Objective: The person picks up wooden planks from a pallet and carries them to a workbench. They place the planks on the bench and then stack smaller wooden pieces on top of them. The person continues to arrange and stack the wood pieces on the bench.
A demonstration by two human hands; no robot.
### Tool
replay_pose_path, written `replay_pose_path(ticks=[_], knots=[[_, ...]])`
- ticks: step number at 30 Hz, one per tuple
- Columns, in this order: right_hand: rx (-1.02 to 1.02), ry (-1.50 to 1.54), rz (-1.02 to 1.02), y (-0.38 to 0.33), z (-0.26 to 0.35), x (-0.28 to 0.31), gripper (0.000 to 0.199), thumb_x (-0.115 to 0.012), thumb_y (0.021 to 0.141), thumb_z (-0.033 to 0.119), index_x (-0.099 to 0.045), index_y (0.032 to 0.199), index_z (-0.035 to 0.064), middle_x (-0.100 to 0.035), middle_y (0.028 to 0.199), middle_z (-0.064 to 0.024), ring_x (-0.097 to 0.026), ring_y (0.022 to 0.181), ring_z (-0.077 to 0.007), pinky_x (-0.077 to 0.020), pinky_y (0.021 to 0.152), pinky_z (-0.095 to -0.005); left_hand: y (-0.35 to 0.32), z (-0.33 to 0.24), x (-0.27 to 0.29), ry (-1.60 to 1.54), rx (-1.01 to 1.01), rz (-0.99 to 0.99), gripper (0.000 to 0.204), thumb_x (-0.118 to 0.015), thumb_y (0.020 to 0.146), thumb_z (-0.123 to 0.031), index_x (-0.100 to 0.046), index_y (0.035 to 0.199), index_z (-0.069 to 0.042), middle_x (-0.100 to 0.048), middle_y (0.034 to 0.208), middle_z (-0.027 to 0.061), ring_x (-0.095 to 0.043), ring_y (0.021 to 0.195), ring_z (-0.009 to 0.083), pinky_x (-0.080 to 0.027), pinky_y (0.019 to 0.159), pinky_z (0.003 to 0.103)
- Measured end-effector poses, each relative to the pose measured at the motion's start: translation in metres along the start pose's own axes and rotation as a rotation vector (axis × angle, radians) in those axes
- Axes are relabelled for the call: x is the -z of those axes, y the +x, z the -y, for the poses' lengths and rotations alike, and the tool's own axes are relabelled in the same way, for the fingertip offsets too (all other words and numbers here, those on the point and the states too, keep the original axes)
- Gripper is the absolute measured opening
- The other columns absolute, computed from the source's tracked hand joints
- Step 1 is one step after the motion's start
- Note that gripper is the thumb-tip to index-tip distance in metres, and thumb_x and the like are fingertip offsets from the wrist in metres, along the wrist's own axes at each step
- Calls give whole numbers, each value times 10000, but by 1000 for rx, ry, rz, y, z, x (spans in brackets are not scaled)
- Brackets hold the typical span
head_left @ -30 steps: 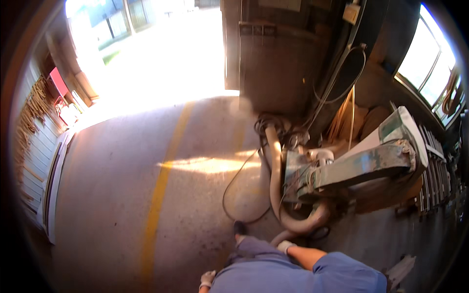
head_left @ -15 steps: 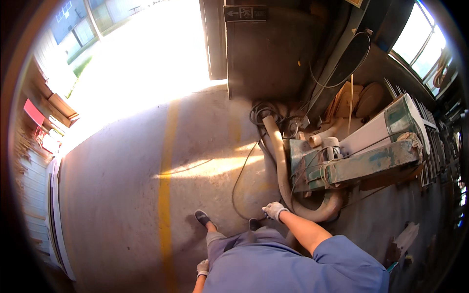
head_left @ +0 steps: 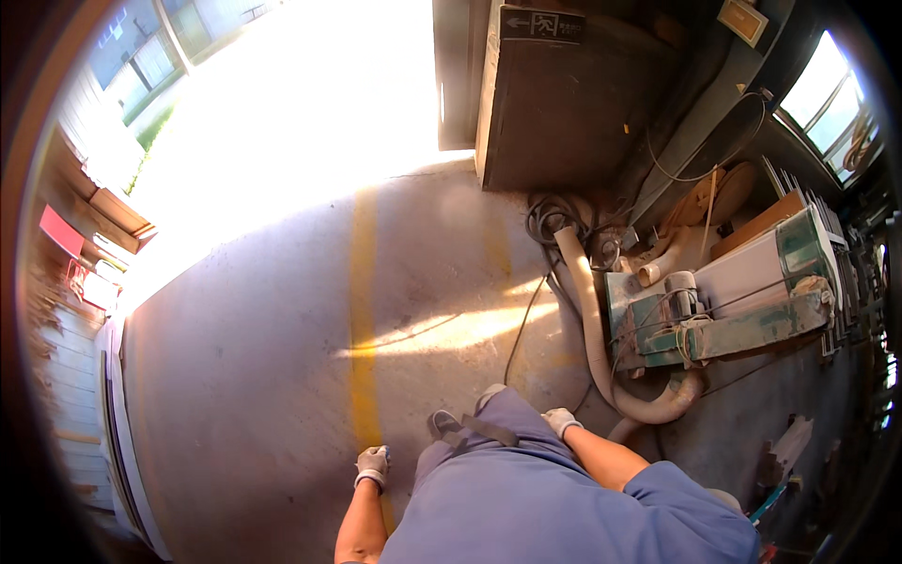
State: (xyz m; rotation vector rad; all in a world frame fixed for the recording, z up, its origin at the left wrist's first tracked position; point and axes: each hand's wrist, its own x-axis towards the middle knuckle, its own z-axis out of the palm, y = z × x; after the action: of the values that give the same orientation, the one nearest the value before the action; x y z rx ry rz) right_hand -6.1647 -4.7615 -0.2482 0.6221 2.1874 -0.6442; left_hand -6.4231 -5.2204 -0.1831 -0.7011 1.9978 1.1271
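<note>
My left hand [head_left: 373,462], in a pale work glove, hangs beside my left leg above the floor, its fingers curled in a loose fist. No object shows in it. My right hand [head_left: 561,422], gloved likewise, is held close to my right thigh with its fingers curled and nothing visible in them. A thick dusty hose [head_left: 594,320] lies on the floor to its right, curving toward a green dust-covered machine [head_left: 742,329]. Neither hand touches the hose or machine. A thin black cable [head_left: 526,329] runs along the floor ahead of my right hand.
A yellow line [head_left: 364,310] crosses the concrete floor [head_left: 244,357]. Bright daylight fills a wide doorway ahead, beside a dark door panel [head_left: 564,113]. Coiled black cable [head_left: 556,218] lies near the hose's far end. Boards [head_left: 117,423] lean along the left side; metal bars stand far right.
My left arm has swung forward and my right hand has drawn back to my thigh. My feet have changed places in the stride. The hose and machine now appear farther right.
</note>
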Motion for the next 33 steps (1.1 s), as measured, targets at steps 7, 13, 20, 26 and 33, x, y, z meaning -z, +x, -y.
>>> replay_pose_path(ticks=[7,13,20,26,33], knots=[[-169,109,109,7,98,126,447,-427,1066,406,-710,1269,125,-656,1358,-143,-633,1240,-309,-474,1090,-370,79,-44,12,260,-81,153,292,-679,941,-326,-759,948,-45,-709,742,73,-649,633,154,-534,615,353],[191,-246,140,123,89,157,405,-529,979,418,-785,1052,113,-749,1104,-180,-713,1081,-312,-570,902,-417,83,-106,-2,-86,117,36,244,-676,979,-254,-750,933,-26,-695,749,30,-607,630,122,-494,618,308],[-371,712,155,277,175,348,184,-612,1010,232,-697,996,69,-721,808,-119,-711,654,-284,-585,577,-432,83,-222,0,332,211,-42,424,-600,986,-456,-764,1167,-110,-782,1005,74,-706,1081,252,-438,1085,380],[-75,726,-84,403,311,542,211,-618,1019,211,-615,859,74,-629,691,-46,-619,518,-188,-536,485,-364,182,-206,-41,300,116,9,493,-420,1039,-528,-664,1357,-241,-580,1477,20,-525,1386,313,-293,1195,613],[101,660,-63,497,427,618,213,-623,1021,223,-637,861,84,-649,701,-61,-633,528,-205,-547,490,-376,260,-324,5,448,73,145,559,-407,1028,-517,-658,1359,-143,-590,1455,123,-543,1354,362,-387,1149,542]])
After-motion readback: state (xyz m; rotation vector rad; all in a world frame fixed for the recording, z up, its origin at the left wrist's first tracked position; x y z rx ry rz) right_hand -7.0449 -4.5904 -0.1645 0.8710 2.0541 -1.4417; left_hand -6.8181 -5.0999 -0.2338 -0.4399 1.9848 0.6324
